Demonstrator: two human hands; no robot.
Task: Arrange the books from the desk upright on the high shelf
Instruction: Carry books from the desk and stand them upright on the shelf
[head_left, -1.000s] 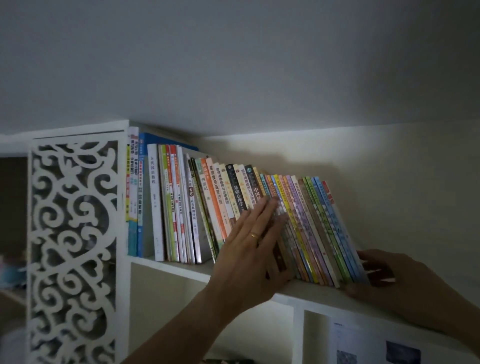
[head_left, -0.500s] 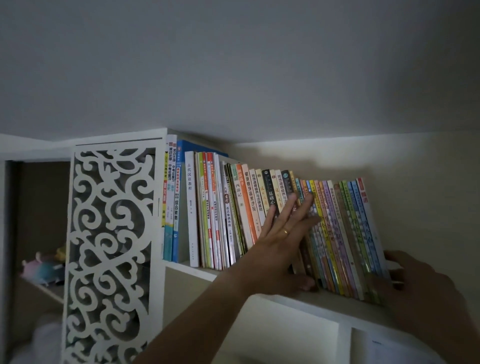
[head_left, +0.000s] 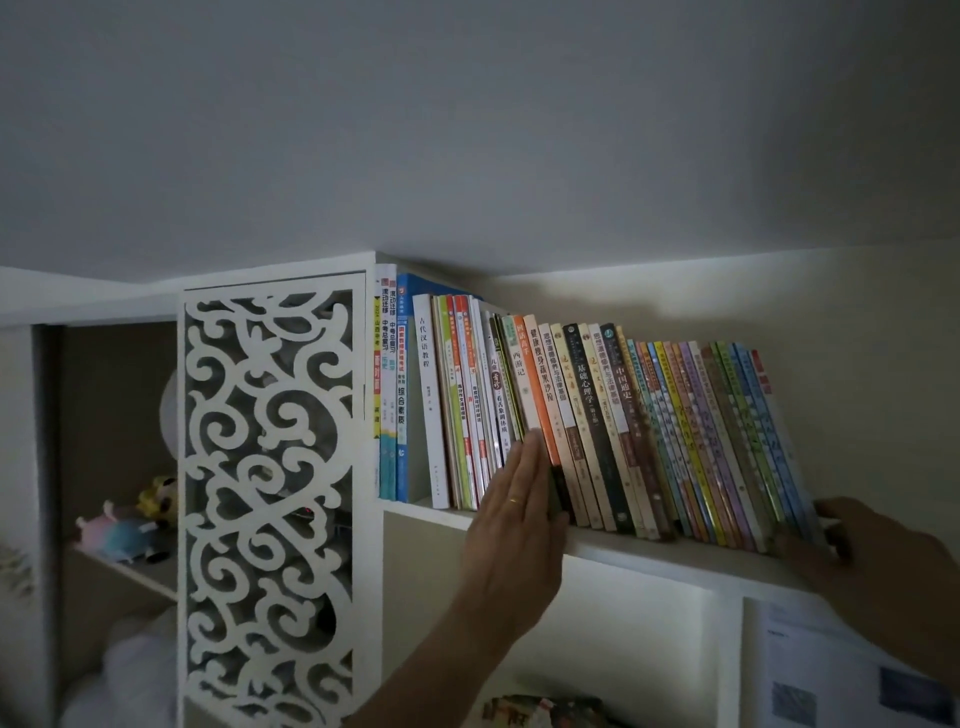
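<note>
The left hand (head_left: 511, 512) reaches up from the lower middle of the view, fingers straight and together, a thin gold ring (head_left: 516, 501) on one of them — the flat of the fingers presses against the spines of the books near the orange-spined one (head_left: 540, 384). At the right edge the right hand (head_left: 852, 545) rests on the white high shelf board (head_left: 649, 553), fingers bent around the foot of the last blue-spined books (head_left: 769, 415); in this dim light it is hard to say whether it truly grips them or only props them.

Between the two hands stands the long row of thin paperback books (head_left: 597, 415), all on the shelf. The ones at the left, by the tall blue book (head_left: 402, 384), stand nearly upright; from the middle to the right end they lean leftward at the top, each against its neighbour.

Left of the row is a white cut-out scrollwork panel (head_left: 270, 493), and beyond it — in a darker compartment — a few soft toys (head_left: 124, 530) lie on a lower shelf. Below the book shelf, at the lower right, a printed sheet of paper (head_left: 831, 670) shows. Above and behind everything is the plain grey ceiling (head_left: 467, 130).
</note>
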